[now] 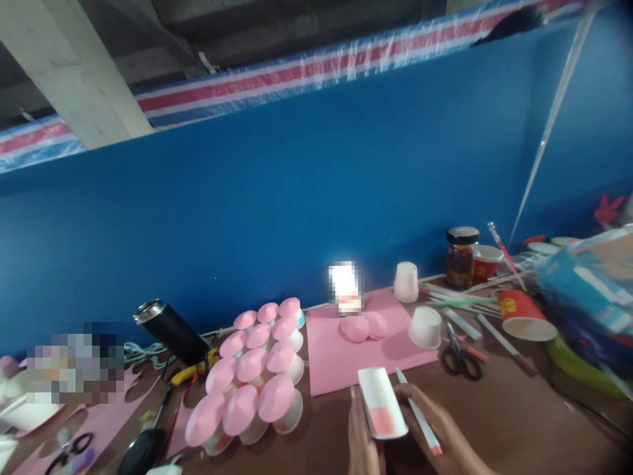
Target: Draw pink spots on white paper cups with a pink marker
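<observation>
Low in the frame, my left hand (363, 439) and my right hand (445, 435) together hold a white paper cup (382, 402) lying on its side, with a pink patch near its rim. My right hand also grips a thin white stick with a pink tip (419, 414) beside the cup. Just beyond lies a pink sheet (336, 359) with two pink discs (364, 326) on it. To the left stands a cluster of several white cups topped with pink cones (254, 369).
Black-handled scissors (461, 356), two upturned white cups (425, 326), a dark-lidded jar (461, 256), red paper cups (524, 316) and loose sticks lie at the right. A black flask (168, 330), pliers and more scissors (69, 448) lie at the left. A blue wall stands behind.
</observation>
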`<state>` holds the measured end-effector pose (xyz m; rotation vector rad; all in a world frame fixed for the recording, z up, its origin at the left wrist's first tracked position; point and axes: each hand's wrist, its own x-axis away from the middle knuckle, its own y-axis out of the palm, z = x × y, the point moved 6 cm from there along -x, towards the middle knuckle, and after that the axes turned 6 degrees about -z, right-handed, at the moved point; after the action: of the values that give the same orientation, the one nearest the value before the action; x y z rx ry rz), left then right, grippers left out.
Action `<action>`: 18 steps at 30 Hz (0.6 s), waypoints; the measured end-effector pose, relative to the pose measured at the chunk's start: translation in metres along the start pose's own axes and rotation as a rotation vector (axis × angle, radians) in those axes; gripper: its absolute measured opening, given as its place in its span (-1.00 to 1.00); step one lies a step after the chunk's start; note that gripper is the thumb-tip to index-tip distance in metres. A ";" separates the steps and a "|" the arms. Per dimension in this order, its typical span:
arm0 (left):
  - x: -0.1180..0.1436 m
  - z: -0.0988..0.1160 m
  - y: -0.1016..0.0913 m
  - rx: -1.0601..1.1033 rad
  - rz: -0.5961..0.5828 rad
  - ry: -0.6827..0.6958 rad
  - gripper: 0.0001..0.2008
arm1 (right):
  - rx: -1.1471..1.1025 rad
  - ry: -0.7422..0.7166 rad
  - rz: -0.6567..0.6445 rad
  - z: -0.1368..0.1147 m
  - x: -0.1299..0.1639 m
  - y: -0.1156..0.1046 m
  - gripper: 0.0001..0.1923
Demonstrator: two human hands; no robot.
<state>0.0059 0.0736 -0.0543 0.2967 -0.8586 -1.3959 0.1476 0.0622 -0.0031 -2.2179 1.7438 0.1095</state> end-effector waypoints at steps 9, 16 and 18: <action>0.020 0.008 0.014 -0.056 0.034 0.043 -0.64 | 0.029 0.008 -0.025 0.012 0.002 0.005 -0.77; 0.035 0.013 0.013 -0.046 0.040 0.115 -0.49 | -0.014 0.008 0.009 0.005 -0.001 0.009 -0.81; 0.039 0.012 0.011 -0.047 0.038 0.133 -0.49 | 0.001 -0.031 -0.011 -0.001 -0.002 0.008 -0.82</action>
<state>0.0036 0.0425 -0.0250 0.3320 -0.7174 -1.3436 0.1395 0.0622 -0.0029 -2.2123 1.7150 0.1395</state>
